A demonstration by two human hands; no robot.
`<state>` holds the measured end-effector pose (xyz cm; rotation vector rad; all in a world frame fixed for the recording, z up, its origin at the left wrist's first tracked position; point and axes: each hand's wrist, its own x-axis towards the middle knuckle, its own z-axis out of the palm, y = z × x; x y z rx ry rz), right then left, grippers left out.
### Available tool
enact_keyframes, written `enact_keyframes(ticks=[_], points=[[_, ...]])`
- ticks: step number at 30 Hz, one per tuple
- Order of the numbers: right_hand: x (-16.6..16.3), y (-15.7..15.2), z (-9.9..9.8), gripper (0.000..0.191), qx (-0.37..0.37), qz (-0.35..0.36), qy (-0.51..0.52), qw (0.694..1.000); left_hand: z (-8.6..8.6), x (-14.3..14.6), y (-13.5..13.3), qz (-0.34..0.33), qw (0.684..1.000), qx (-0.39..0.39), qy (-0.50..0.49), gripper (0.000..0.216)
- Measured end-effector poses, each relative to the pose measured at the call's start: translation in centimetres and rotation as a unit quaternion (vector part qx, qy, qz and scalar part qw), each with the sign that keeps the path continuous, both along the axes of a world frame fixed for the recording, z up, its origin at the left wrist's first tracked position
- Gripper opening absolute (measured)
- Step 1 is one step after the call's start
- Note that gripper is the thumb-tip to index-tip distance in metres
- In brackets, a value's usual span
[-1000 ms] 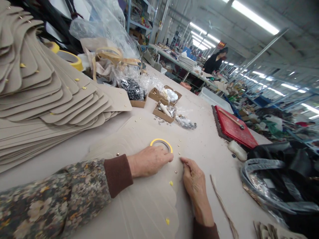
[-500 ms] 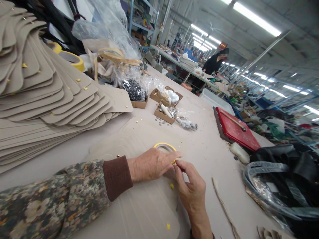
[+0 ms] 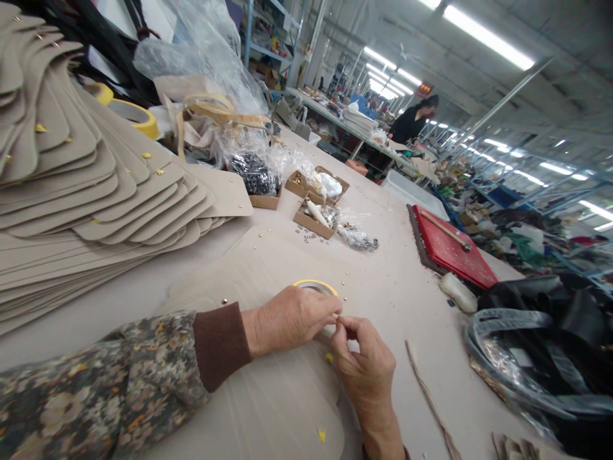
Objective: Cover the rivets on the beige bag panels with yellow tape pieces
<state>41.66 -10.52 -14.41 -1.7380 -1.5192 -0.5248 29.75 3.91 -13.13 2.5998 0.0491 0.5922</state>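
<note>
A roll of yellow tape [image 3: 315, 284] shows its upper rim behind the fingers of my left hand [image 3: 292, 317], which is closed on it. My right hand [image 3: 364, 358] pinches at the tape's loose end, fingertips meeting those of the left; the strip itself is mostly hidden. Under both hands lie fanned beige panels [image 3: 268, 396]. Small yellow tape bits [image 3: 322, 436] stick to these panels, and tiny gold rivets [image 3: 224, 301] sit on their far part.
A tall stack of beige panels [image 3: 119, 191] fills the left. Beyond are small cardboard boxes [image 3: 313, 217] of metal parts and more tape rolls [image 3: 134, 118]. At right lie a red board [image 3: 454, 246] with a hammer [image 3: 445, 231] and a black bag [image 3: 565, 358]. A person [image 3: 409, 121] stands far back.
My fingertips have drawn closer together, and the yellow tape strip between them is now mostly covered. The left hand's fingers have curled in slightly. The view has shifted a little.
</note>
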Motion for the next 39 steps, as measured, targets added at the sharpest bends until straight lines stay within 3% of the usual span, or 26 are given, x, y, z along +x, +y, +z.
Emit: enact_keyframes(ticks=[2, 4, 9, 13, 15, 21, 29, 31, 36, 39], points=[[-0.4, 0.0, 0.0, 0.012, -0.006, -0.010, 0.050, 0.999, 0.0, 0.1, -0.1, 0.007, 1.000, 0.031, -0.001, 0.008], [-0.8, 0.0, 0.1, 0.014, -0.038, -0.031, 0.172, 0.984, 0.0, 0.0, -0.2, 0.014, 0.998, 0.069, -0.004, 0.012], [0.0, -0.3, 0.8, 0.030, -0.080, -0.109, 0.506, 0.852, 0.1, -0.2, -1.0, -0.003, 0.993, 0.107, -0.053, 0.014], [2.1, -1.2, 1.0, 0.042, -0.191, -0.083, 0.630, 0.748, -0.2, -0.1, -1.1, 0.014, 0.991, 0.131, 0.025, 0.010], [2.6, -1.6, 1.1, 0.048, -0.236, -0.079, 0.642, 0.725, -0.4, 0.1, -1.0, 0.026, 0.985, 0.147, 0.086, 0.010], [2.5, -1.7, 0.5, 0.048, -0.256, -0.118, 0.585, 0.761, -0.4, 0.2, -0.9, 0.016, 0.980, 0.154, 0.126, 0.011], [2.1, -1.3, -0.8, 0.034, -0.293, -0.139, 0.394, 0.860, -0.3, 0.2, -0.9, 0.014, 0.981, 0.145, 0.129, 0.011], [2.1, -1.3, -0.7, 0.030, -0.290, -0.146, 0.397, 0.858, -0.4, 0.2, -0.8, 0.017, 0.981, 0.145, 0.126, 0.011], [2.5, -2.5, -0.6, 0.039, -0.254, -0.118, 0.524, 0.804, -0.8, 0.2, -0.7, 0.020, 0.983, 0.145, 0.111, 0.009], [2.3, -3.0, -0.7, 0.039, -0.276, -0.097, 0.491, 0.821, -1.0, 0.3, -0.4, 0.014, 0.983, 0.147, 0.105, 0.008]])
